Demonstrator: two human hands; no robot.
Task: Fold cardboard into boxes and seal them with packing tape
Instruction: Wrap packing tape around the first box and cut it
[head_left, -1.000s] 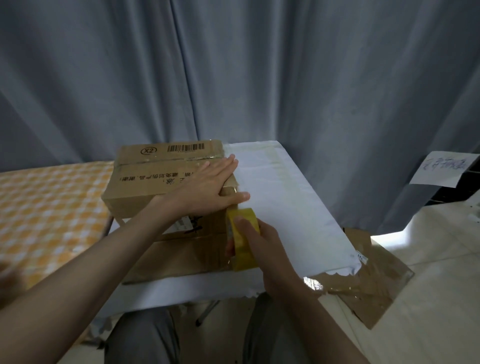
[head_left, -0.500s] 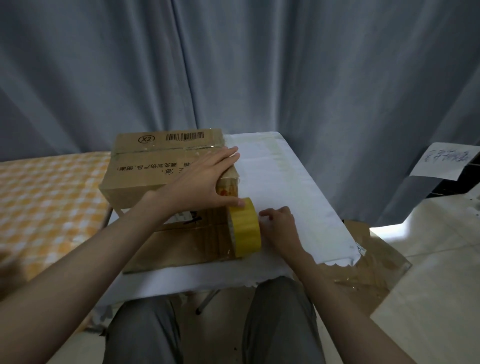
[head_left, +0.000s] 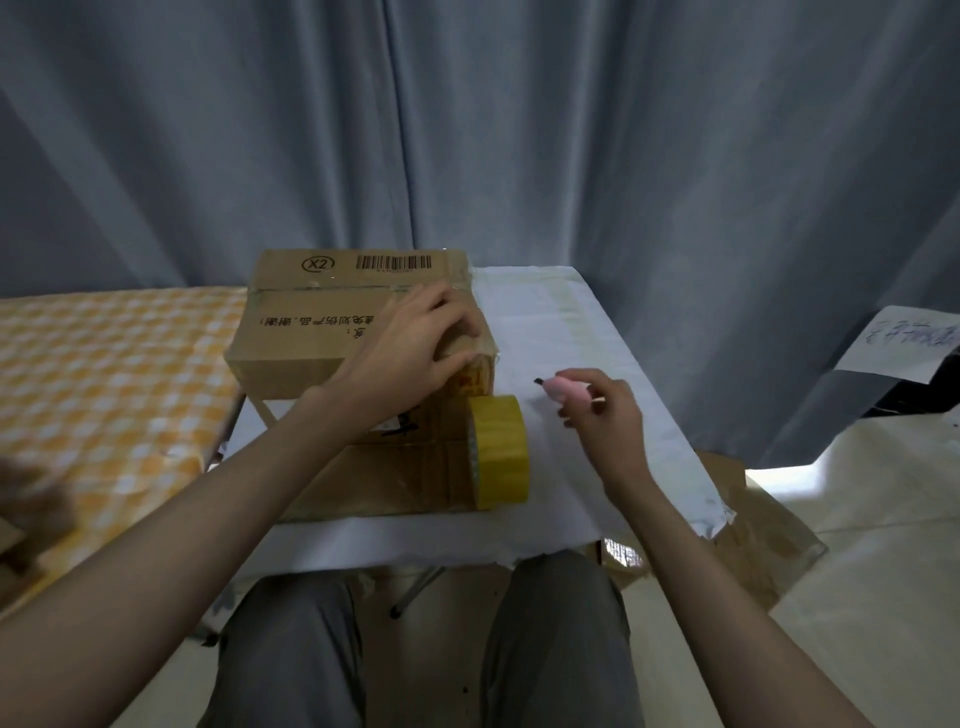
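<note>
A closed brown cardboard box with a barcode stands on a small white-covered table. My left hand presses on the box's right top corner, fingers curled over the edge. A yellow roll of packing tape stands on edge on flat cardboard in front of the box, with a strip running up to the box side. My right hand hovers right of the roll, gripping a small pink cutter with its dark blade pointing left.
A bed with an orange checked cover lies to the left. Grey curtains hang behind the table. Flattened cardboard lies on the floor at the right, near a white paper note. My knees sit below the table's front edge.
My right hand let go of the tape roll, which now stands by itself, and picked up the pink cutter from the table. My left hand stayed on the box.
</note>
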